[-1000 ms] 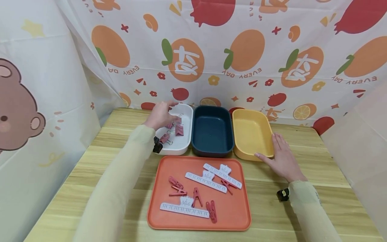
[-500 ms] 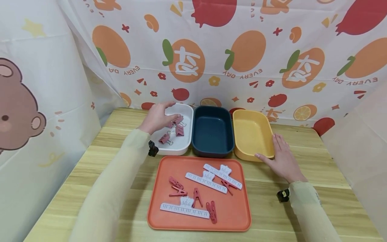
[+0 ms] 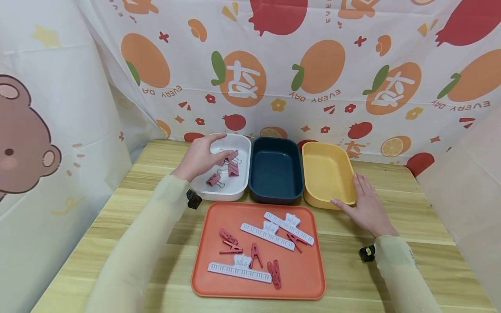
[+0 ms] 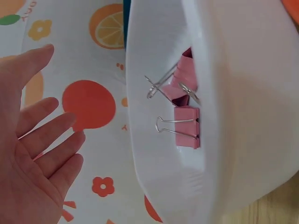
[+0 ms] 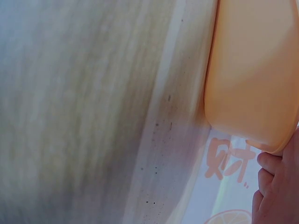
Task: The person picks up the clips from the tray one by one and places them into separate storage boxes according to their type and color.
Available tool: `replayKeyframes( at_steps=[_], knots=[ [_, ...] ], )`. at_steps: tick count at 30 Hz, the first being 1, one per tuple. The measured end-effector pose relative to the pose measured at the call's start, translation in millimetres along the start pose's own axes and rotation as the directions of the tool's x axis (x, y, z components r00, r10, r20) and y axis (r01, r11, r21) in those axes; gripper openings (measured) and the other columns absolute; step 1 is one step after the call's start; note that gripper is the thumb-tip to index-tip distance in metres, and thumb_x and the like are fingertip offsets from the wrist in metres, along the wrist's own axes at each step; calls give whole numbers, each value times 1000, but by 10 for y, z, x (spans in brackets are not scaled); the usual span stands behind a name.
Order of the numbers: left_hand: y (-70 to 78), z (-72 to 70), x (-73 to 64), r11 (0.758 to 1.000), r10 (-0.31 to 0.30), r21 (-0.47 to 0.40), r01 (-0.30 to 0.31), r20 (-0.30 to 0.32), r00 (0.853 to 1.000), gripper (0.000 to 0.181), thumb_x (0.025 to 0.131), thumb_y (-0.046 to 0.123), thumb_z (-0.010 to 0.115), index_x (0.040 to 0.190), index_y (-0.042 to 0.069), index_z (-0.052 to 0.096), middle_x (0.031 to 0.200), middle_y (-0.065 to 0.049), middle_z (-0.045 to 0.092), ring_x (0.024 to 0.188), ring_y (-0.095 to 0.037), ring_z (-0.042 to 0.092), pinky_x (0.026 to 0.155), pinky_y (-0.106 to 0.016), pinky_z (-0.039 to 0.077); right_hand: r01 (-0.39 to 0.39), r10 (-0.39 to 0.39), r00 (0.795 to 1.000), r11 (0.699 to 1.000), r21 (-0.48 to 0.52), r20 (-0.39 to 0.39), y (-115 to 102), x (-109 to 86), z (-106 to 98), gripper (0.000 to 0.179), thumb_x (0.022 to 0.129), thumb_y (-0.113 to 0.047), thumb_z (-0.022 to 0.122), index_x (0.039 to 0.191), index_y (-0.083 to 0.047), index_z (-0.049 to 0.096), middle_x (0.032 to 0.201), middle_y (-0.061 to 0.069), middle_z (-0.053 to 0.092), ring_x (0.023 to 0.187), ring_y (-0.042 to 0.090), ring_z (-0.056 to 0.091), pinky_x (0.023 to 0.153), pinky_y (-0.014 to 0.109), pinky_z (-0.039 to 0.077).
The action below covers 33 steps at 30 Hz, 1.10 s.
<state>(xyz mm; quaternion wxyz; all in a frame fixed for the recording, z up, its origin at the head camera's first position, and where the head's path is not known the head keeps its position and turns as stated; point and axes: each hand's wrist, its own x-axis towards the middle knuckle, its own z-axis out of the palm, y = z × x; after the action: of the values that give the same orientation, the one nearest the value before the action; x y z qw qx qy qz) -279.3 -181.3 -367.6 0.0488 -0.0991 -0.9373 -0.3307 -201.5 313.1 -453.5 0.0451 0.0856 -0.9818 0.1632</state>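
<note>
My left hand (image 3: pixel 198 157) hovers over the left side of a white bin (image 3: pixel 243 174), its fingers spread and nothing between them in the left wrist view. Inside that bin lie several pink binder clips (image 4: pixel 187 127) with silver wire handles. My right hand (image 3: pixel 369 208) rests against the right front corner of a yellow bin (image 3: pixel 326 171), thumb at the front and fingers along the side. In the right wrist view, the fingertips (image 5: pixel 268 161) touch the bin's edge.
A dark blue bin (image 3: pixel 275 171) stands between the white and yellow ones. In front, an orange tray (image 3: pixel 219 289) bears white piano-key ruler clips (image 3: pixel 239 271) and several red clothespins (image 3: pixel 275 274). A fruit-print cloth (image 3: pixel 282 104) hangs behind the bins.
My left hand has drawn back a little to the left over the white bin, showing more of the binder clips. My right hand stays at the yellow bin.
</note>
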Motion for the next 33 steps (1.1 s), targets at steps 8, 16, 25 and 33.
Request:
replayKeyframes(
  at_steps=[8, 16, 25, 33],
  knots=[
    [74, 22, -129, 998, 54, -22, -54, -9, 999, 76, 88, 60, 72, 148, 17, 55, 149, -8, 52, 132, -31, 49, 101, -56, 48, 2, -2, 1000, 1000, 0, 10, 2, -15, -10, 113, 92, -71, 55, 161, 3, 4, 167, 24, 5, 153, 38, 0, 120, 58, 7],
    [91, 27, -219, 994, 102, -37, -102, -14, 995, 70, 91, 54, 72, 148, 17, 55, 145, -7, 56, 126, -28, 51, 100, -54, 49, -5, 5, 1000, 1000, -6, 13, 8, -11, -11, 113, 92, -72, 54, 161, 3, 4, 167, 22, 4, 153, 39, 1, 120, 59, 8],
    [152, 17, -321, 991, 134, -8, -134, -20, 991, 65, 90, 44, 77, 148, 21, 56, 142, -7, 58, 122, -29, 54, 99, -53, 49, -5, 6, 1000, 1000, -5, 6, 20, -2, 8, 113, 92, -72, 54, 161, 2, 3, 167, 24, 7, 153, 37, 1, 120, 58, 7],
    [195, 33, -419, 980, 196, 20, -196, -31, 980, 64, 90, 38, 78, 146, 15, 57, 143, -9, 58, 124, -31, 55, 98, -53, 51, -14, 14, 1000, 1000, -3, 13, 32, 10, 24, 114, 92, -73, 54, 161, 0, 2, 167, 22, 4, 154, 36, -1, 121, 56, 5]
  ],
)
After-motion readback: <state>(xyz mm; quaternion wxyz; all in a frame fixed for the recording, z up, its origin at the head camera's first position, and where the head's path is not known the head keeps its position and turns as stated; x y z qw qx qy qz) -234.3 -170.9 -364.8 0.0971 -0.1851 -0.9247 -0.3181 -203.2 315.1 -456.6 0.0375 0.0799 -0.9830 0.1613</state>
